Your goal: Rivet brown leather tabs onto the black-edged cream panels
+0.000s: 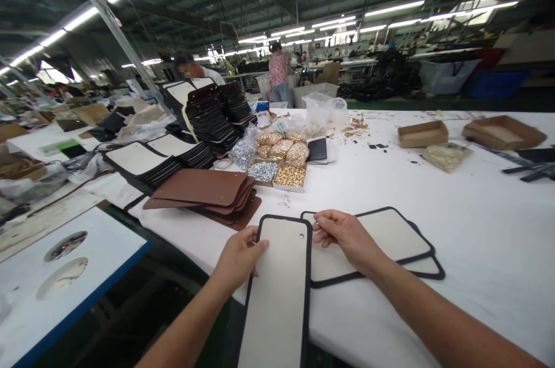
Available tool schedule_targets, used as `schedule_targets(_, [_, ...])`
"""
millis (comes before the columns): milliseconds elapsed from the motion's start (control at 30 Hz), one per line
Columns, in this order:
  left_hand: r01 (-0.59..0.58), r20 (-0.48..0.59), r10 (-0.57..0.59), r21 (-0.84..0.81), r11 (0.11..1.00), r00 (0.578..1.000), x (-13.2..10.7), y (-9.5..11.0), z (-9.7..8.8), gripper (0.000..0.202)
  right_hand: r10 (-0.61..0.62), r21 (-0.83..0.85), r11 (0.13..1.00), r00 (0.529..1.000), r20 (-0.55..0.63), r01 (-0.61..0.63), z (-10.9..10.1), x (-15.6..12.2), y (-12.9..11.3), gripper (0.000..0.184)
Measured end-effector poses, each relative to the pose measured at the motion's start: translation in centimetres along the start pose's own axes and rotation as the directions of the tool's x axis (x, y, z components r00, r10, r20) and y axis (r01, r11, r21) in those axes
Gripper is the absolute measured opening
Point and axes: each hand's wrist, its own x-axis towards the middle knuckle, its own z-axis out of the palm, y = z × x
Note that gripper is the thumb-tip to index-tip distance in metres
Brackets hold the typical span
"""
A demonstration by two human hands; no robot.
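Observation:
A long white panel with a black border (pixel 277 293) lies lengthwise toward me, overhanging the white table's front edge (pixel 477 229). My left hand (pixel 238 258) grips its left edge, fingers curled round it. A small metal stud sits near its far right corner. My right hand (pixel 347 238) hovers at that corner with fingers pinched together; what they hold is too small to make out. Under and right of that hand lie two similar white black-edged panels (pixel 390 235), stacked flat.
A stack of brown panels (pixel 208 194) lies at left, with trays and bags of gold and silver studs (pixel 281 166) behind it. Tall piles of black-edged panels (pixel 208 119) stand farther back. Shallow cardboard trays (pixel 422 134) sit at right. People work in the background.

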Motion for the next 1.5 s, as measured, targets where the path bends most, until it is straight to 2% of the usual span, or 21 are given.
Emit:
schedule_targets(100, [-0.02,0.0,0.02,0.032,0.999,1.0,0.6,0.3,1.2,0.033,0.008,0.07,0.998,1.0,-0.017,-0.007,0.1,-0.8,0.4,0.046])
schedule_targets(200, [-0.042,-0.026,0.045,0.087,0.995,0.999,1.2,0.8,1.9,0.031,-0.015,0.09,0.996,0.996,-0.083,0.022,-0.3,-0.6,0.3,0.046])
schedule_targets(300, [-0.064,-0.045,0.072,0.156,0.986,0.996,1.4,1.2,2.3,0.028,-0.05,0.04,0.998,0.987,-0.156,0.057,-1.0,-0.5,0.0,0.04])
schedule_targets(367, [-0.085,-0.049,0.097,0.199,0.976,0.994,1.3,1.2,2.6,0.026,-0.078,-0.021,0.997,0.984,-0.159,0.075,-1.0,-0.7,-0.2,0.033])
schedule_targets(500, [-0.166,-0.053,0.188,0.281,0.945,0.981,0.9,1.1,3.5,0.019,-0.175,-0.14,0.976,0.983,-0.051,0.167,0.3,-1.6,-0.6,0.013])
schedule_targets(600, [-0.219,-0.068,0.256,0.339,0.915,0.964,0.1,0.7,4.3,0.016,-0.357,-0.295,0.884,0.931,0.076,0.363,1.6,-2.2,-0.5,0.015])
schedule_targets(667, [-0.23,-0.085,0.278,0.364,0.903,0.957,-0.5,0.2,4.8,0.015,-0.415,-0.363,0.825,0.901,0.129,0.432,2.1,-2.5,-0.1,0.018])
schedule_targets(733, [-0.252,-0.101,0.311,0.379,0.89,0.945,-1.2,-0.5,5.3,0.014,-0.399,-0.362,0.835,0.909,0.122,0.415,2.4,-2.7,0.7,0.019])
schedule_targets(833, [-0.369,-0.096,0.434,0.385,0.846,0.896,-2.0,-1.8,5.9,0.014,-0.396,-0.374,0.833,0.911,0.112,0.408,2.4,-3.1,1.9,0.034])
schedule_targets(900, [-0.449,-0.105,0.519,0.38,0.809,0.848,-2.3,-2.7,6.2,0.015,-0.441,-0.449,0.763,0.882,0.166,0.465,2.2,-3.4,2.6,0.038])
schedule_targets(967, [-0.479,-0.134,0.558,0.376,0.793,0.819,-2.4,-3.5,6.4,0.016,-0.467,-0.523,0.67,0.846,0.255,0.527,2.0,-3.8,3.0,0.032])
schedule_targets(1067, [-0.496,-0.163,0.585,0.38,0.781,0.795,-2.4,-4.2,6.5,0.021,-0.473,-0.586,0.56,0.807,0.355,0.586,1.5,-4.4,3.4,0.027])
schedule_targets(1167, [-0.52,-0.168,0.604,0.366,0.772,0.779,-2.4,-4.3,6.5,0.025,-0.469,-0.651,0.47,0.793,0.388,0.596,1.1,-5.1,4.0,0.023])
schedule_targets(1333, [-0.567,-0.132,0.637,0.347,0.747,0.759,-2.2,-4.4,6.5,0.028,-0.437,-0.689,0.401,0.787,0.435,0.603,0.9,-5.5,4.8,0.022])
schedule_targets(1500, [-0.646,-0.117,0.703,0.314,0.696,0.701,-1.9,-4.7,6.5,0.031,-0.471,-0.696,0.354,0.762,0.444,0.625,0.8,-5.4,5.0,0.022])
